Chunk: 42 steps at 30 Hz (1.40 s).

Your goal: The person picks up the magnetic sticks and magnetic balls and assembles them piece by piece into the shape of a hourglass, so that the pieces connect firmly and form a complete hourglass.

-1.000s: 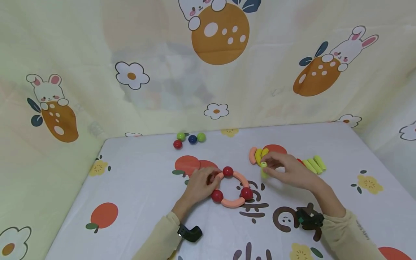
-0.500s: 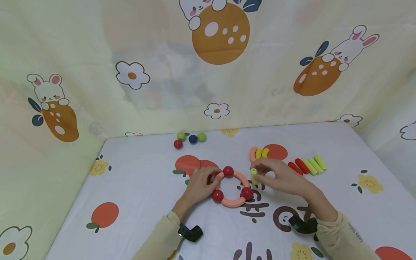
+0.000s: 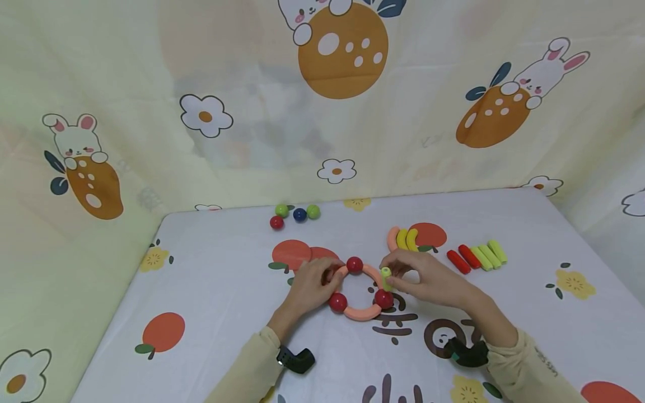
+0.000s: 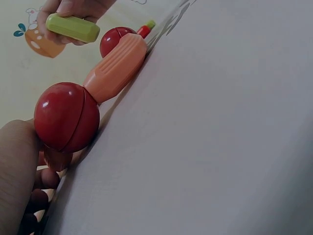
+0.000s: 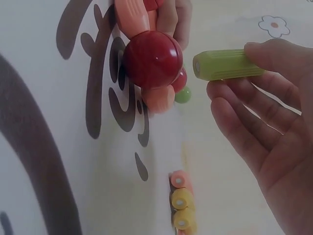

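Joining the ribbed green rod [image 5: 227, 65] to the flat-lying ring [image 3: 361, 314] seems the step in hand: the right hand [image 3: 430, 277] pinches it roughly upright above the right-hand red ball [image 3: 384, 299], still apart, while the left hand [image 3: 311, 284] pinches the ring's left peach arc [image 3: 344, 271]. The next move likely calls for lowering its end (the pale disc [image 5: 197, 65] there suggests a magnet) squarely onto that glossy, round ball.

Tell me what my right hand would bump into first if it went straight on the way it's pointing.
Likely the ring of red balls and peach pieces, just ahead of your right hand, though its height is unclear, so it might pass over.
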{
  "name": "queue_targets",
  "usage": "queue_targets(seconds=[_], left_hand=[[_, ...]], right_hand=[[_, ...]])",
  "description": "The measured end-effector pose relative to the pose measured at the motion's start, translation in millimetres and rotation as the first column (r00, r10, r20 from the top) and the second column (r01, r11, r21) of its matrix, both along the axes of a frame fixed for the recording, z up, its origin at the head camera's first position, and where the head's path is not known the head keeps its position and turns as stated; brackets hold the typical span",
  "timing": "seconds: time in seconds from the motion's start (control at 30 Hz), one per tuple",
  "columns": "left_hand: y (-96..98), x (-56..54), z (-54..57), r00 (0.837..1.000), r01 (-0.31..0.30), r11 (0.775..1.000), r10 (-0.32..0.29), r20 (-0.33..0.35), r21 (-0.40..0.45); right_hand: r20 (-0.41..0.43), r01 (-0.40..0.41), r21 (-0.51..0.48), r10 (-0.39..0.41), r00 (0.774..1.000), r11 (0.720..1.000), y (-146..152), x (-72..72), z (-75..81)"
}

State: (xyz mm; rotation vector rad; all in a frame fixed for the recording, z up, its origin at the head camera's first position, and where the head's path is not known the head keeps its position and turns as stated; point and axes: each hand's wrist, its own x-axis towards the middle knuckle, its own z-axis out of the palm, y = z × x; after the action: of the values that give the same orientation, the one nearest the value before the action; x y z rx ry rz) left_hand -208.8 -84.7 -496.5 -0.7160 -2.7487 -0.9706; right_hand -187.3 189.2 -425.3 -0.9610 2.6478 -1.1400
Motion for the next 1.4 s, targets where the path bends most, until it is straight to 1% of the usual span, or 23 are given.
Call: queue_targets(seconds=[0.2, 0.33, 0.7, 0.87, 1.0, 1.27, 1.4], left_hand=[[0.0, -0.3, -0.5, 1.000, 0.004, 1.000, -0.004, 0.002, -0.001], [0.0, -0.3, -0.8, 1.000, 0.008, 1.000, -0.008, -0.004, -0.004], [0.9, -1.1, -0.6, 1.000, 0.012, 1.000, -0.012, -0.020, -0.002], [0.8, -1.1, -1.0, 1.000, 0.004, 1.000, -0.005, -0.015, -0.007], [0.5, -0.8, -1.1, 1.000, -0.004, 1.000, 0.003, -0.007, -0.015], [0.3, 0.9, 0.1, 1.000, -0.008, 0.999, 0.007, -0.024, -0.040], [0.0, 1.6, 1.9, 1.000, -0.010, 0.999, 0.010, -0.001, -0.042]], right_hand=[[0.015, -0.003, -0.011, 0.003, 1.000, 1.000, -2.5, 1.6, -0.1], [0.019, -0.021, -0.017, 0.021, 1.000, 1.000, -3.9, 2.7, 0.2], [0.081, -0.066, -0.019, 0.068, 0.994, 0.998, -2.5, 1.9, -2.1], [0.107, -0.089, -0.020, 0.091, 0.990, 0.996, -3.2, 2.1, -2.1], [0.128, -0.107, -0.004, 0.106, 0.986, 0.994, -3.7, 2.0, -2.9], [0.162, -0.094, 0.043, 0.086, 0.983, 0.995, -5.5, 1.9, -6.9], [0.174, -0.095, 0.067, 0.082, 0.981, 0.993, -5.8, 0.8, -8.8]])
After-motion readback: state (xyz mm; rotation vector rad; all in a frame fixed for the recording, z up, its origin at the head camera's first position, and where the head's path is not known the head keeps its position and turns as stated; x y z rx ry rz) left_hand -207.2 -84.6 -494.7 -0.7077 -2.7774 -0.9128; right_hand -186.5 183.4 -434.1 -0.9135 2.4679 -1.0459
